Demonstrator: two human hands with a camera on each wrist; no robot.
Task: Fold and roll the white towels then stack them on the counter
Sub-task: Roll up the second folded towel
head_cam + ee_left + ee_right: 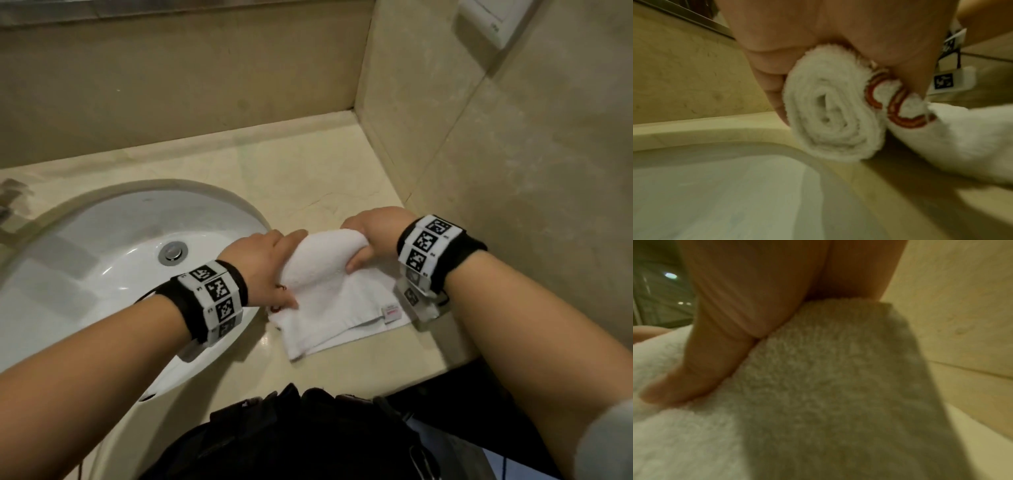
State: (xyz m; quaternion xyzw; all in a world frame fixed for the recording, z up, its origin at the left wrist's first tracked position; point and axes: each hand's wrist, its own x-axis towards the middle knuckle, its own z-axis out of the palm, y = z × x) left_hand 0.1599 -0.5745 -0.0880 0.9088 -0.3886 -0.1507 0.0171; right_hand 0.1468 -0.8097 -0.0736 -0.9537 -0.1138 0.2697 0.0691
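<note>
A white towel (329, 287) lies on the beige counter (308, 178) to the right of the sink, half rolled. Its rolled part sits at the far end, and a flat folded tail with a small label stretches toward me. My left hand (274, 263) grips the roll's left end, fingers curled over the top and thumb below. The left wrist view shows the spiral end of the towel (830, 116) with red stitching beside it, under my left hand (797, 48). My right hand (371, 240) grips the roll's right end. In the right wrist view my right hand (725, 337) presses its thumb into the towel (828, 386).
A white round sink (120, 260) with a metal drain (173, 251) lies left of the towel. A tiled wall (513, 171) rises close on the right, with a white wall plate (493, 20) high up. The counter's front edge runs just below the towel's tail.
</note>
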